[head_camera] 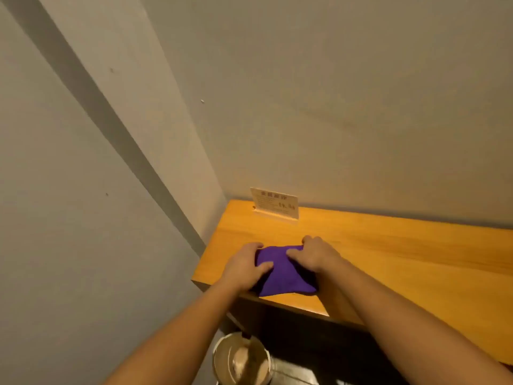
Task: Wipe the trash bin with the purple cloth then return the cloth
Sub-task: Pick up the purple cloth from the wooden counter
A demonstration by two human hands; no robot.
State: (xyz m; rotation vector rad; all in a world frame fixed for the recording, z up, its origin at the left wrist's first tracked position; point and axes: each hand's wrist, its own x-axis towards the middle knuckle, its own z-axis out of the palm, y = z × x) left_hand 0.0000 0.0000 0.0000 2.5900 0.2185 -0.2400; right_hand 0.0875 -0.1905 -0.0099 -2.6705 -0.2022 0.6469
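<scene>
A purple cloth [280, 273] lies on the left end of a wooden shelf [388, 251], close to its front edge. My left hand [245, 263] grips the cloth's left side, thumb pressed on top. On the cloth's far right side, my right hand [312, 252] pinches the fabric with bent fingers. The cloth is bunched between both hands. Below the shelf, on the floor, stands a round metal trash bin [241, 359] with a shiny lid, seen between my forearms.
A small card sign [274, 204] in a stand sits at the back of the shelf against the grey wall [333, 107]. A second wall [69, 218] closes in on the left. Under the shelf it is dark.
</scene>
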